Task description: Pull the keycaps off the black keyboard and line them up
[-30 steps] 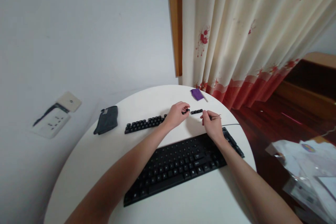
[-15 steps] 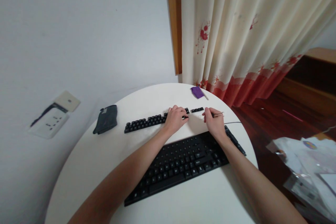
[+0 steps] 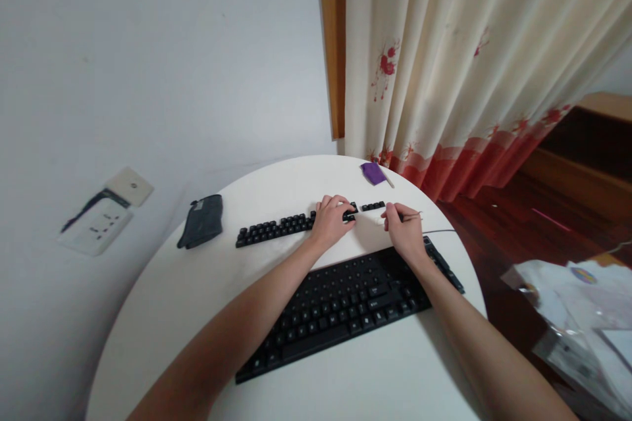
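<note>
My left hand (image 3: pixel 330 220) rests over a row of loose black keycaps (image 3: pixel 274 229), its thumb and index finger closed about a black keycap (image 3: pixel 349 217) at the row's right part. Just to the right, my right hand (image 3: pixel 402 229) is closed in a pen-like grip on a thin stick-like tool (image 3: pixel 413 216). A pale tip shows left of those fingers; the tool's exact kind is too small to make out. Below both hands lies a black keyboard (image 3: pixel 340 306), with the right forearm crossing over its right side. Its upper key rows look bare of caps.
A short group of keycaps (image 3: pixel 372 206) sits beyond my hands. On the round white table (image 3: pixel 276 184) also lie a dark pouch (image 3: pixel 201 222) at left and a purple cloth piece (image 3: pixel 372 173) with a pale stick at the back. Plastic bags (image 3: pixel 577 309) are at right.
The view has shifted slightly. Both hands stay in nearly the same place, with the keycap between the left fingers looking darker and slightly turned.
</note>
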A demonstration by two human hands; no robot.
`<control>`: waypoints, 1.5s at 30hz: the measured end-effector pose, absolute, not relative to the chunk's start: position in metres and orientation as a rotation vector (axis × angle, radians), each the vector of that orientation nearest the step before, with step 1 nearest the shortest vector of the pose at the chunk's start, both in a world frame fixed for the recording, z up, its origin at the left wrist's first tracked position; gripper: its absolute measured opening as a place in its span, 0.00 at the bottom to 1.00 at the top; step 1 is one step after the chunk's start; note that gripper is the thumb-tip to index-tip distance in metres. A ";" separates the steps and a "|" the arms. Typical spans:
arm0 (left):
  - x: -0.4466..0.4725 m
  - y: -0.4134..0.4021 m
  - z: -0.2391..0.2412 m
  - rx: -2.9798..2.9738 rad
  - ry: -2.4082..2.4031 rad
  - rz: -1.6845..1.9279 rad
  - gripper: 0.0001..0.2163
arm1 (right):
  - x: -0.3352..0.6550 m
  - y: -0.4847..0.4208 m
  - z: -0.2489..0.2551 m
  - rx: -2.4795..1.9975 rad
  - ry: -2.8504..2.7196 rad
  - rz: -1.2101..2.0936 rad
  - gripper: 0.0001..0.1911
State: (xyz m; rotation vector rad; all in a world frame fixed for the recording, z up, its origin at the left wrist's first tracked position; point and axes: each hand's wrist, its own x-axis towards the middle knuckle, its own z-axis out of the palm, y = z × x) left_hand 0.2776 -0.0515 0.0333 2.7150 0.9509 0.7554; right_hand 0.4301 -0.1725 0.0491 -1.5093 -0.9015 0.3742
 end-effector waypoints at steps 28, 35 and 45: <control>0.280 -0.050 0.030 2.693 1.058 0.766 0.20 | 0.430 -0.174 0.052 -1.500 -0.904 0.373 0.20; 0.274 -0.048 0.035 2.732 1.085 0.724 0.25 | 0.439 -0.182 0.065 -1.477 -0.820 0.313 0.21; 0.273 -0.050 0.041 2.729 0.843 0.787 0.22 | 0.466 -0.248 0.075 -1.594 -1.011 0.479 0.23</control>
